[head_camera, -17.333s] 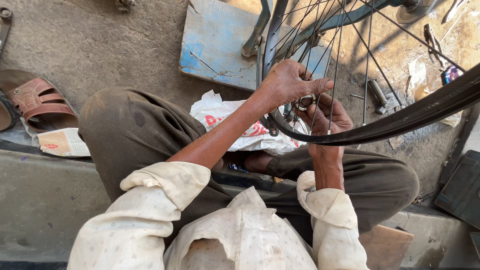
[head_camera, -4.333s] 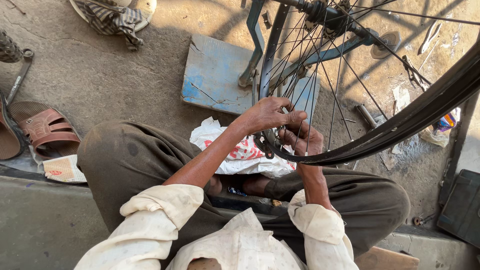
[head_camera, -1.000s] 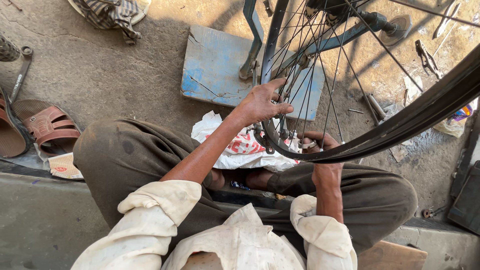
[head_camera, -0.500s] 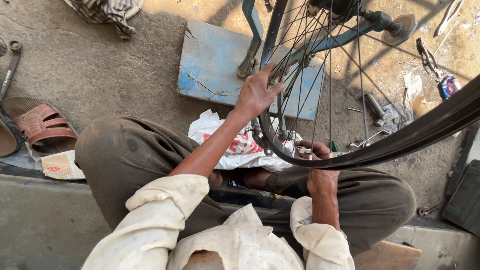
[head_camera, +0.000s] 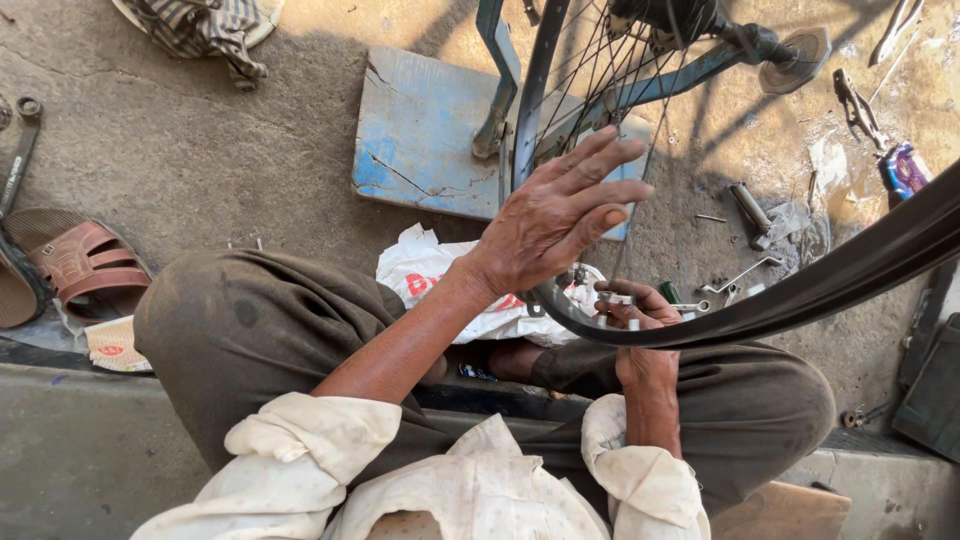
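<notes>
A bicycle wheel stands in front of me, its black rim curving across my lap and its spokes running up to the hub. My left hand rests flat against the rim and spokes with the fingers spread, holding nothing. Just under the rim, my right hand is closed on a small metal tool at the rim's lowest point. My knees in dark trousers sit on either side.
A blue wheel stand rests on a cracked blue board. A white plastic bag lies by my feet. A sandal and wrench lie left; loose metal tools and pliers lie right. A striped cloth is at the top.
My left hand has let go of the rim's bottom, slid up the wheel and opened its fingers. My right hand has stayed under the rim.
</notes>
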